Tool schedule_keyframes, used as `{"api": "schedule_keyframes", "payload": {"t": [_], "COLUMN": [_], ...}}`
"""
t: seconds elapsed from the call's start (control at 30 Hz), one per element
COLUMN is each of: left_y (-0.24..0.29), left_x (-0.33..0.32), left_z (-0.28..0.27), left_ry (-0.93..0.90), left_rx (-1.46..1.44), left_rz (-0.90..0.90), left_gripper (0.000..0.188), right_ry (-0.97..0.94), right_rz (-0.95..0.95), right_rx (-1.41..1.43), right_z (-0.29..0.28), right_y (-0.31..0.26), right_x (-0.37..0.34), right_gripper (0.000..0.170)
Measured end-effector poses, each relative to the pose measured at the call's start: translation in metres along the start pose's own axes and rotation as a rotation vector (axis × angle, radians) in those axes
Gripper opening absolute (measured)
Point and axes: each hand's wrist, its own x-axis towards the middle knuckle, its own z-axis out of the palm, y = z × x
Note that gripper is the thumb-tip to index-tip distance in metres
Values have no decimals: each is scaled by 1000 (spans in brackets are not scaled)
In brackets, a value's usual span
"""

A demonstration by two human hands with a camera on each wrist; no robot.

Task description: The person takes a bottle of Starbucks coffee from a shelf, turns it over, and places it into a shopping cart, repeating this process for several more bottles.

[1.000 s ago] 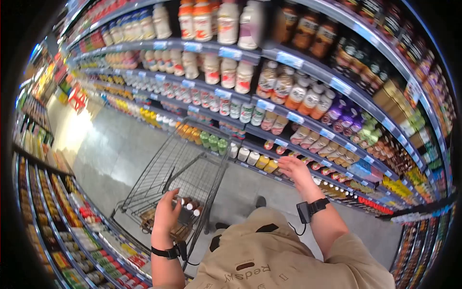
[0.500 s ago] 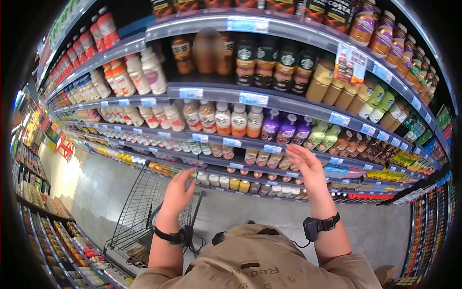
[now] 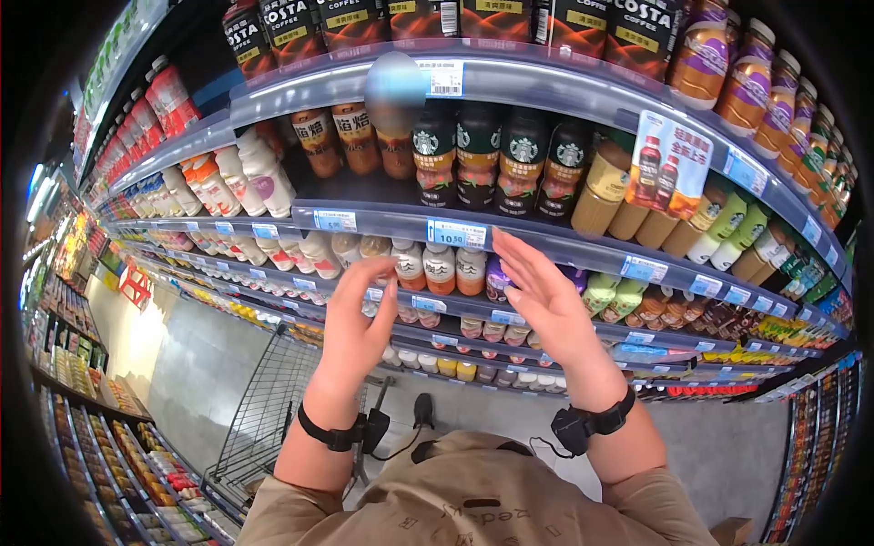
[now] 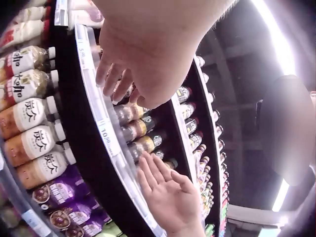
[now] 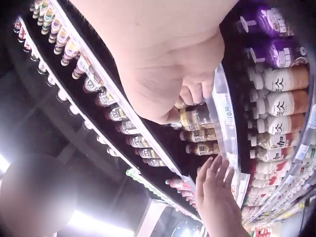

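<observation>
My left hand is raised in front of the drink shelves with its fingers loosely bent and nothing in it. To its right, my right hand reaches up with fairly straight fingers, its tips overlapping the shelf edge near a 10.50 price tag. Just above both hands stand dark Starbucks coffee bottles in a row, with brown coffee bottles to their left. In the left wrist view, the palm of the right hand shows, empty. The left hand appears from the side in the right wrist view.
White-capped orange-labelled bottles line the shelf below. Black Costa cartons fill the one above. An advertising card juts out at the right. A wire shopping cart stands at lower left.
The coffee shelf has come closer and sits lower in view. Both hands have risen towards it and nearer each other. The cart has slipped back to the lower left.
</observation>
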Motion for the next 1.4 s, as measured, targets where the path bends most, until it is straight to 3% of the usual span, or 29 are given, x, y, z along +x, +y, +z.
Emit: {"api": "schedule_keyframes", "payload": {"t": [0.27,0.43,0.67,0.87,1.3,1.4], "left_y": [-14,-42,-65,-64,-55,-48], "left_x": [87,127,153,167,166,162], "left_z": [11,21,27,24,15,13], "left_ry": [43,-53,-209,-304,-176,-114], "left_rx": [-43,-235,-337,-317,-397,-418], "left_rz": [124,116,109,135,125,104], "left_gripper": [37,59,65,63,58,59], "right_ry": [-22,-62,-84,-46,-119,-118], "right_rz": [-46,-80,37,-1,-91,-45], "right_rx": [-56,-174,-224,-268,-473,-319], "right_z": [15,9,15,21,24,31], "right_y": [-9,-15,-17,-11,-24,-29], "right_x": [58,74,87,91,103,103], "right_gripper": [71,80,84,85,85,84]}}
